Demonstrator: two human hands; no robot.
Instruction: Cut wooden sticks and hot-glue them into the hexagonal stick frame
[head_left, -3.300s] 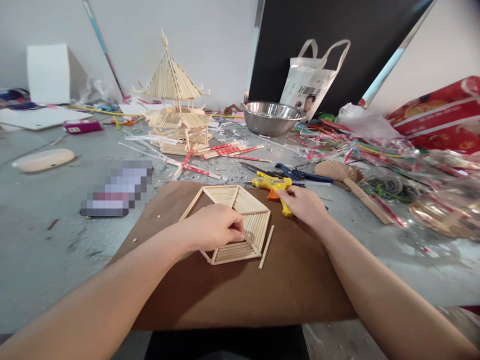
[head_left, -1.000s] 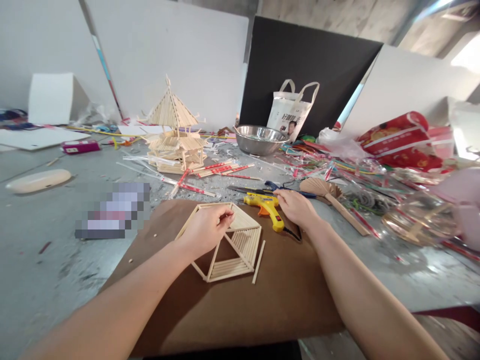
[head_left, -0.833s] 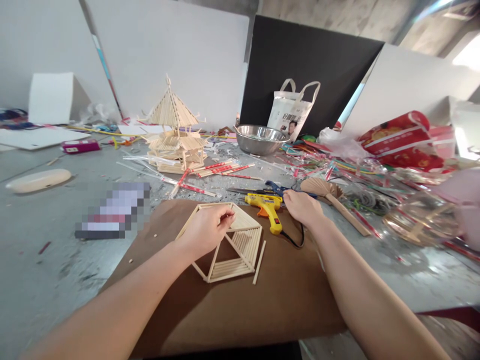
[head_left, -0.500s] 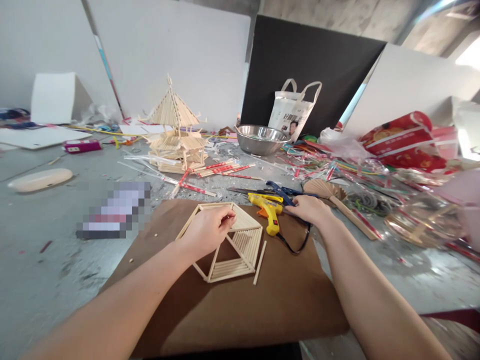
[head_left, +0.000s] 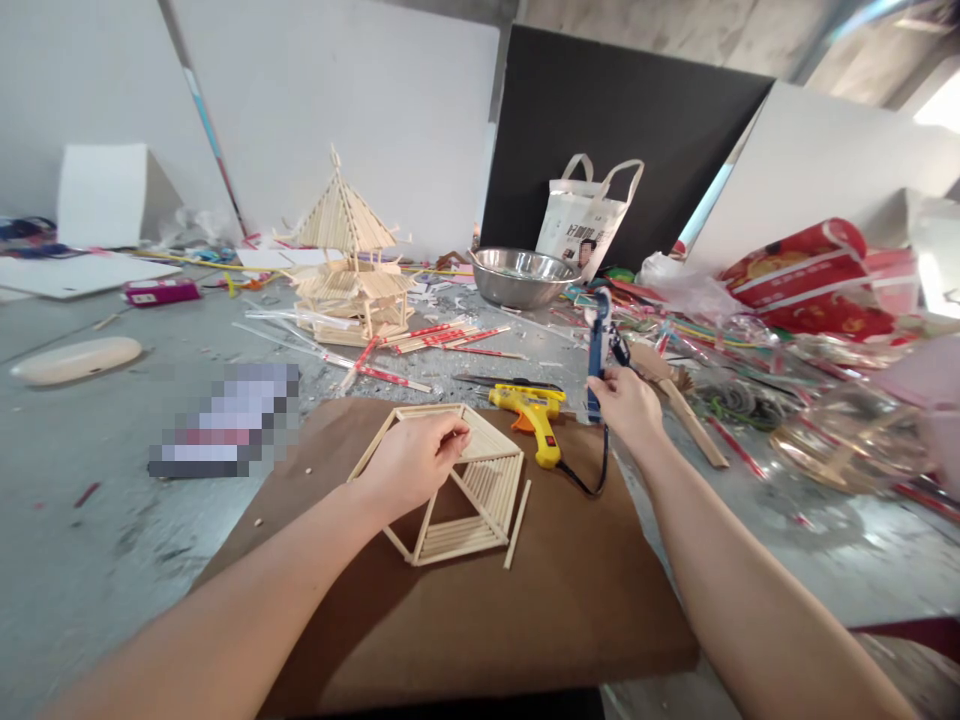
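My right hand (head_left: 628,405) is closed around the handles of blue-handled pliers (head_left: 598,345), held upright above the table just right of the yellow glue gun (head_left: 534,415). The glue gun lies on its side on the brown board (head_left: 570,590), its black cord curving toward my right wrist. My left hand (head_left: 416,455) rests over the upper left of a hexagonal frame of wooden sticks (head_left: 469,535). Its fingers are curled together, and anything inside them is hidden. Some of the frame's sections are filled with rows of sticks. One loose stick (head_left: 517,525) lies beside its right edge.
A stick pavilion model (head_left: 349,240) stands at the back, with red-wrapped chopsticks (head_left: 435,340) before it. Behind are a steel bowl (head_left: 525,280) and a white bag (head_left: 585,220). A pixelated phone-like object (head_left: 232,415) lies left; plastic wrappers clutter the right.
My right hand has picked up the blue-handled pliers from beside the glue gun and tipped them upright. The glue gun has shifted slightly. My left hand stays on the frame.
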